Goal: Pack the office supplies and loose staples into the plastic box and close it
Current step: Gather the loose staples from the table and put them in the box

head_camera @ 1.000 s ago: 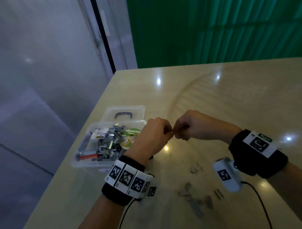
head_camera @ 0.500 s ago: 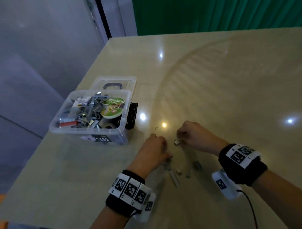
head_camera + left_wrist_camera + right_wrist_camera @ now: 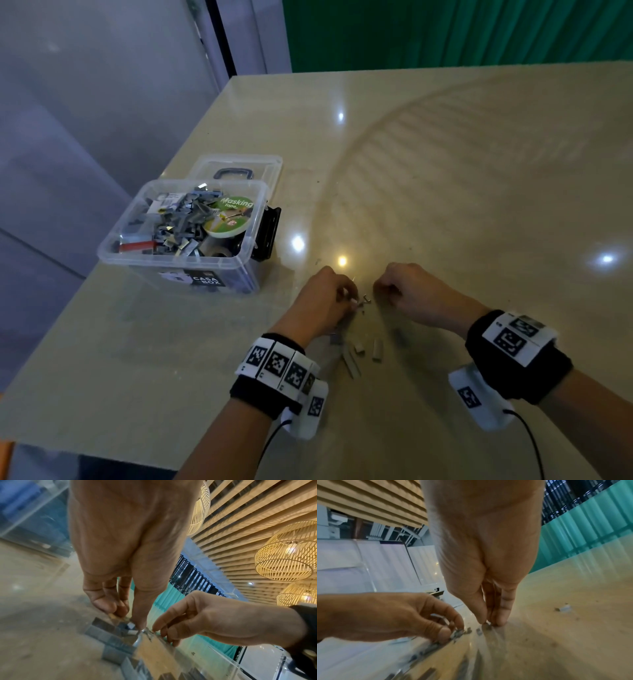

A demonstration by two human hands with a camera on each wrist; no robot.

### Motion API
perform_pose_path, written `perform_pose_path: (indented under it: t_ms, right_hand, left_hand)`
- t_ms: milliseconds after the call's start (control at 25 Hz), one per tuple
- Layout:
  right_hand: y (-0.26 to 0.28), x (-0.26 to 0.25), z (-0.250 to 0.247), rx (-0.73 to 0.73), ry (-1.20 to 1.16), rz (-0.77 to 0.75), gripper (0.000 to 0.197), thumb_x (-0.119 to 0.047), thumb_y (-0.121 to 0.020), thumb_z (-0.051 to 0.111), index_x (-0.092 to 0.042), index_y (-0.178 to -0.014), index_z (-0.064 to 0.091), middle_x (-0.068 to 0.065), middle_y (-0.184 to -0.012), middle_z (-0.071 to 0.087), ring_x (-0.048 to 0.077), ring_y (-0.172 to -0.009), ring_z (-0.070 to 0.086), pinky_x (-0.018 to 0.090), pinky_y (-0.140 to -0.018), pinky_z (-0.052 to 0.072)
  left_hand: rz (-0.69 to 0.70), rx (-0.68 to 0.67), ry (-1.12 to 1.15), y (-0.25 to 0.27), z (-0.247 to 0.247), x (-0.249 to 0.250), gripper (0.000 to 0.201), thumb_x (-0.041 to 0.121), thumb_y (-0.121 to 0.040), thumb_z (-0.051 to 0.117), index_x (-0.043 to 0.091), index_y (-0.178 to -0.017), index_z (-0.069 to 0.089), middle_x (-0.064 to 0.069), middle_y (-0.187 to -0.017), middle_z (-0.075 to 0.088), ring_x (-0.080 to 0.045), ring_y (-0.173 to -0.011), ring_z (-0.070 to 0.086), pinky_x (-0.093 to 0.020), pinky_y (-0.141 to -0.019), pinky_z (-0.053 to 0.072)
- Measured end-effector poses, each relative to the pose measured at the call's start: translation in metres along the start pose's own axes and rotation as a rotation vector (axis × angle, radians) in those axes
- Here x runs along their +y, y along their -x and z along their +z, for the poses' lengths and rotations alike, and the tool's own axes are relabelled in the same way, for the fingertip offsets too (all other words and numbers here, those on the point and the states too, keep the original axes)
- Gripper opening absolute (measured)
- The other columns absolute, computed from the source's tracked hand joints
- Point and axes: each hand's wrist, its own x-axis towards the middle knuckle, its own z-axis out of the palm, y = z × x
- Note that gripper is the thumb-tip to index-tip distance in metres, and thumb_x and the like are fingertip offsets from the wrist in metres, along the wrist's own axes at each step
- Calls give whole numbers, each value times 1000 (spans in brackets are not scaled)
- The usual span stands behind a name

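The clear plastic box [image 3: 171,264] stands open at the table's left, filled with grey staples [image 3: 181,222] and a masking tape roll [image 3: 231,214]. Its lid [image 3: 239,164] lies flat behind it. Loose staple strips [image 3: 358,349] lie on the table between my wrists. My left hand [image 3: 351,298] is down among them, and the left wrist view shows its thumb and fingers pinching a cluster of staples [image 3: 133,626]. My right hand [image 3: 380,291] is just to its right, thumb and fingertips on the table pinching a small staple piece [image 3: 487,625].
A black latch [image 3: 269,233] hangs on the box's right side. One stray staple piece [image 3: 564,608] lies farther right on the beige table [image 3: 479,205]. The table's left edge runs close to the box, with a grey wall beyond.
Both hands have come down from beside the box, where they met in the air, to the loose staples on the table. Over the last half second they have stayed there, fingers working.
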Motion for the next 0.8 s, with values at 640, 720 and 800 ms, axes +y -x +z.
perform_pose_path:
  t_ms: [640,720,800]
  right_hand:
    - [35,-24,23,143,-80,187,25,-17,-82,79,-16,-106,72,-6,-100,61,-1,-75,51,9,-59,36]
    - [31,-26,23,190,-108,213,25,-14,-82,77,-15,-107,73,-7,-96,60,-2,-75,51,6,-59,35]
    - [28,-27,24,243,-137,257,26,-12,-82,74,-13,-108,74,-5,-90,62,-3,-73,53,6,-59,35]
  left_hand:
    - [122,-186,-120,21,-25,-32,40,23,-83,79,25,-121,66,3,-114,48,-10,-99,55,-21,-85,48]
    - [136,-158,-106,19,-25,-31,32,19,-86,75,21,-117,68,3,-107,51,-9,-92,57,-17,-78,47]
    - [146,-144,-83,18,-26,-34,27,17,-88,73,19,-115,68,5,-101,52,-3,-85,55,-10,-71,43]
